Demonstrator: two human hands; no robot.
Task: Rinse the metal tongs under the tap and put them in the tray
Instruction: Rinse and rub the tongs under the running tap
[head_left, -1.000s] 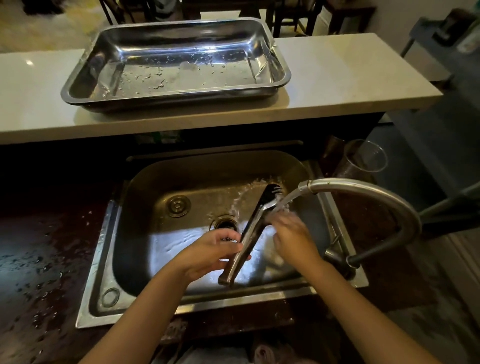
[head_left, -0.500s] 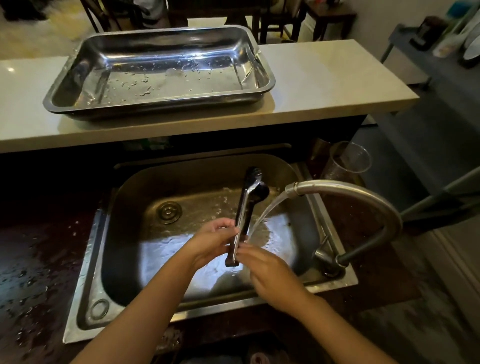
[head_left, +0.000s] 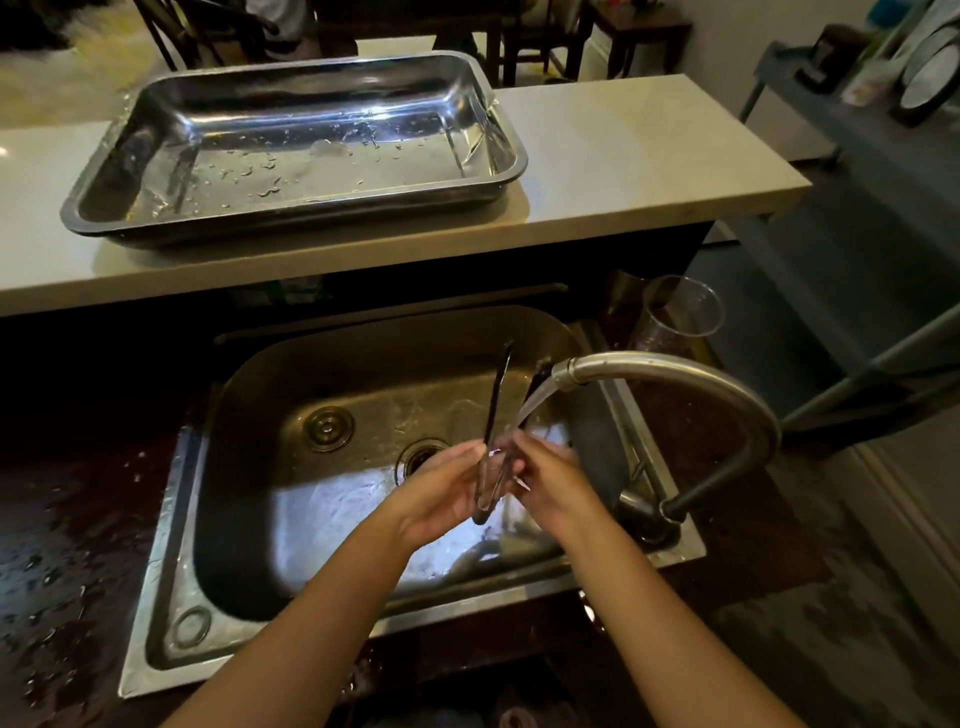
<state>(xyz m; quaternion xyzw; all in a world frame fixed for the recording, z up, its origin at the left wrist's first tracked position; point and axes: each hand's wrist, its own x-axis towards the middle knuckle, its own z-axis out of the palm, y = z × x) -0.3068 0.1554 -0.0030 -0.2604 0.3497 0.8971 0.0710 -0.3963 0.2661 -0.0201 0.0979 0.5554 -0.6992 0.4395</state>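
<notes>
Home kitchen, steel sink (head_left: 171, 587) set in a dark wet bench (head_left: 62, 519), curved tap (head_left: 691, 384) running, pale raised bench (head_left: 623, 150), dining chairs (head_left: 208, 31) beyond, plates (head_left: 930, 73) racked at right

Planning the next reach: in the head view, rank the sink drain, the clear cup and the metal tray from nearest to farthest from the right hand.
1. Sink drain: just left of the right hand, in the basin.
2. Clear cup: up and to the right, behind the tap.
3. Metal tray: farthest, on the raised counter beyond the sink.
</notes>
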